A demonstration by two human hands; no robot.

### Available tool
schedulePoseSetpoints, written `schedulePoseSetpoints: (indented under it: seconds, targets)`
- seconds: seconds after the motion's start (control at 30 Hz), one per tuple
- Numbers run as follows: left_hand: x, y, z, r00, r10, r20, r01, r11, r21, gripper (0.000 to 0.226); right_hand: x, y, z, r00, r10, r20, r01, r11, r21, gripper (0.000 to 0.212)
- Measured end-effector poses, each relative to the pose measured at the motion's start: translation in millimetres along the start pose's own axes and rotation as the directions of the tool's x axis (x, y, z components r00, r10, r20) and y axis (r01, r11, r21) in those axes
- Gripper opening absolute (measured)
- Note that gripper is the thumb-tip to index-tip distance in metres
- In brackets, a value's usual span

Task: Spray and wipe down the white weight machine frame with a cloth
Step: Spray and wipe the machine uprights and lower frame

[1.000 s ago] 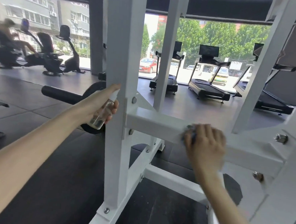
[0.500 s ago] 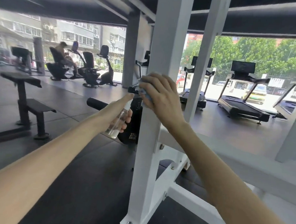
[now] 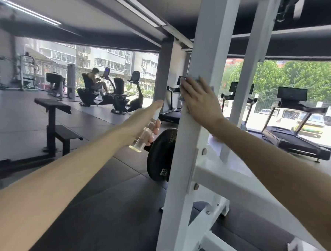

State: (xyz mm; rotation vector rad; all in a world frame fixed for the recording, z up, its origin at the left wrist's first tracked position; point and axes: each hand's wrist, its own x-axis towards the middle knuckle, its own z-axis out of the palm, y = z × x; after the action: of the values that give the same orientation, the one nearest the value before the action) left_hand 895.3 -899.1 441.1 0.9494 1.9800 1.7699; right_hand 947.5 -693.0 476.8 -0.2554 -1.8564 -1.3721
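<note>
The right hand [image 3: 200, 100] lays its fingers nearly straight on the grey cloth [image 3: 183, 80] and presses it flat against the upright of the white frame [image 3: 209, 41]. To the left of these fingers and lower, near the upright, the left hand [image 3: 141, 122] grips a clear spray bottle [image 3: 141, 140] with curled fingers.

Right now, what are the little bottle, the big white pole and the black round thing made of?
The bottle looks like clear, glossy plastic: you can see through it to liquid at the bottom, though it could be glass. The white pole seems painted metal, smooth with bolts on it. The black round plate looks matt, perhaps rubber-coated or painted iron; I cannot tell which.
</note>
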Motion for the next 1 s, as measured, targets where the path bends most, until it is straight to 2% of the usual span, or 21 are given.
schedulePoseSetpoints:
  seconds: [0.1, 0.2, 0.27, 0.33, 0.4, 0.43, 0.57, 0.67, 0.73, 0.8, 0.87, 0.9, 0.93, 0.97, 1.0]
  targets:
    - [-3, 7, 5, 1.000, -0.001, 0.015, 0.001, 1.000, 0.027, 0.056, 48, 25, -4, 0.991, 0.103, 0.082, -0.110, 0.990, 0.088, 0.047]
    - [-2, 7, 9, 1.000, 0.019, 0.011, -0.020, 0.999, 0.029, 0.056, 49, 20, -2, 0.965, 0.262, 0.019, -0.263, 0.961, 0.083, 0.047]
    - [-1, 5, 12, 1.000, 0.001, 0.000, -0.001, 1.000, 0.000, 0.056, 15, -4, -1, 0.979, 0.205, -0.002, -0.204, 0.977, 0.067, 0.047]
    - [-1, 2, 16, 0.999, -0.034, 0.007, 0.034, 0.999, -0.003, 0.057, -34, -39, -1, 0.997, 0.008, 0.079, -0.020, 0.987, 0.162, 0.044]
    - [0, -2, 20, 0.999, -0.051, 0.006, 0.051, 0.999, 0.001, 0.058, -47, -38, 0, 0.979, -0.146, 0.140, 0.109, 0.963, 0.245, 0.043]
    - [1, -2, 22, 0.999, -0.054, 0.005, 0.054, 0.999, -0.005, 0.058, -35, -27, 0, 0.982, -0.140, 0.125, 0.110, 0.968, 0.225, 0.044]
    - [4, 8, 29, 0.999, -0.039, 0.006, 0.039, 0.999, 0.013, 0.057, 44, 47, -10, 0.990, 0.054, 0.134, -0.070, 0.991, 0.118, 0.047]
    - [11, 22, 31, 1.000, 0.011, -0.004, -0.011, 0.997, 0.071, 0.057, 68, 67, -3, 0.981, 0.193, 0.036, -0.196, 0.958, 0.207, 0.046]
    - [13, 29, 29, 0.998, 0.052, -0.019, -0.051, 0.997, 0.064, 0.057, 49, 45, 5, 0.980, 0.186, -0.078, -0.168, 0.966, 0.195, 0.040]
    - [12, 30, 27, 0.997, 0.067, -0.027, -0.066, 0.997, 0.034, 0.057, 10, 11, 9, 0.994, 0.070, -0.089, -0.045, 0.964, 0.261, 0.041]
    - [9, 22, 28, 0.999, 0.034, -0.024, -0.034, 0.999, 0.038, 0.057, -19, -3, 12, 0.994, 0.032, -0.107, 0.011, 0.926, 0.376, 0.042]
    - [9, 14, 30, 1.000, 0.006, -0.007, -0.006, 0.999, 0.053, 0.057, -26, -2, 13, 0.984, 0.116, -0.132, -0.046, 0.896, 0.442, 0.044]
    - [9, 7, 31, 1.000, -0.021, 0.012, 0.020, 0.997, 0.068, 0.058, -27, 1, 11, 0.956, 0.266, -0.126, -0.158, 0.826, 0.542, 0.047]
    - [10, 1, 32, 0.999, -0.048, 0.025, 0.046, 0.996, 0.077, 0.058, -24, 4, 9, 0.893, 0.444, -0.078, -0.288, 0.696, 0.658, 0.048]
    - [12, -5, 34, 0.997, -0.073, 0.028, 0.071, 0.995, 0.072, 0.058, -21, 5, 4, 0.797, 0.604, 0.019, -0.403, 0.509, 0.760, 0.048]
